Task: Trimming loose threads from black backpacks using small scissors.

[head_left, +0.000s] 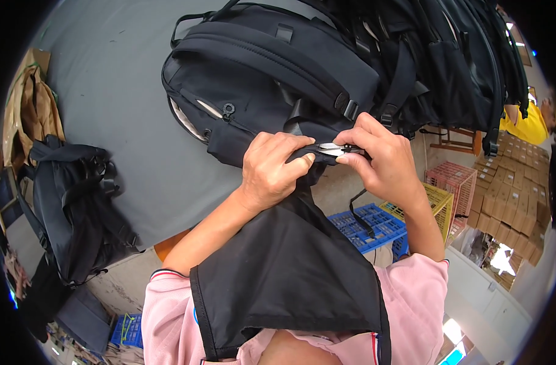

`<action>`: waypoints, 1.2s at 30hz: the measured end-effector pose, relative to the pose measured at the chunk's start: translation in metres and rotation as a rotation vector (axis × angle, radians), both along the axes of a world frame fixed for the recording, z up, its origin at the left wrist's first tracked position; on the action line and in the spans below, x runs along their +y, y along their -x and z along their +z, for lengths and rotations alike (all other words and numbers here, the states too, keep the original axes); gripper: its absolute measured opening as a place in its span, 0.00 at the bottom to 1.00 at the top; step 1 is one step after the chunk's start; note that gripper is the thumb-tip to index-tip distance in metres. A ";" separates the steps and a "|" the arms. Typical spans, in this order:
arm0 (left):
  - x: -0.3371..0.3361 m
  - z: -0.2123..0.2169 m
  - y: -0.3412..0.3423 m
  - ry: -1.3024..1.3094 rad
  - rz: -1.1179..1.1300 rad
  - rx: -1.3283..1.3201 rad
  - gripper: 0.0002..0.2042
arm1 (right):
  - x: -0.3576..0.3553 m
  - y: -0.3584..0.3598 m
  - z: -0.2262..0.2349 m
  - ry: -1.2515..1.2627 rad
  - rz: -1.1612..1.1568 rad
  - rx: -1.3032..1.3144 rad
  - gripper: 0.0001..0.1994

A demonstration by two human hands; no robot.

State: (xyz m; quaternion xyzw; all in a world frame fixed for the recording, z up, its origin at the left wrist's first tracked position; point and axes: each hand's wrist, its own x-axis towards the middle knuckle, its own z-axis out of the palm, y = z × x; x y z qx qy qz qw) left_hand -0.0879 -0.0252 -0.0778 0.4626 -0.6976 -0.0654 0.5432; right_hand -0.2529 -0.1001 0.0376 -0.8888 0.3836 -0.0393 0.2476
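Right now we have both hands up over the near edge of the grey felt-covered work table [126, 115], working on a black fabric backpack [253, 79] that lies flat on that table with its straps toward us. Our left hand [272, 173] is clenched on a fold of black cloth from the bag's lower edge, thumb on top and fingers curled beneath, apparently to keep the fabric taut and raised where we can see it. Our right hand [384, 161] is closed around a pair of small silver thread snips [331, 148], the blades pointing toward the left hand's fingertips and meeting the pinched fold, so the cloth is presented straight to the cutting edge. A black apron [290, 274] hangs from that same area down over our pink shirt [411, 292], just off the table's near edge. At the table's far right a row of more black backpacks [460, 61] stands packed upright side by side. At the table's left edge another dark bag [71, 201] slumps half over the side, and beyond it sits crumpled brown paper [31, 103]. Past the table's near right corner, below it on the floor, we see blue [369, 225], yellow [439, 201] and pink plastic crates [451, 179], and farther right stacks of brown cardboard boxes [515, 194], with another person in a yellow top [524, 125] behind them.
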 end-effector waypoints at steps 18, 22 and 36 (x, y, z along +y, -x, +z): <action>-0.002 -0.002 -0.001 -0.014 -0.003 0.019 0.08 | 0.011 0.003 -0.006 0.162 -0.087 -0.077 0.08; -0.002 -0.003 -0.001 -0.024 -0.007 0.021 0.09 | 0.013 0.001 0.001 0.218 0.005 -0.006 0.10; -0.001 -0.003 -0.002 -0.044 -0.015 0.022 0.10 | 0.017 -0.008 0.009 0.323 0.124 0.114 0.10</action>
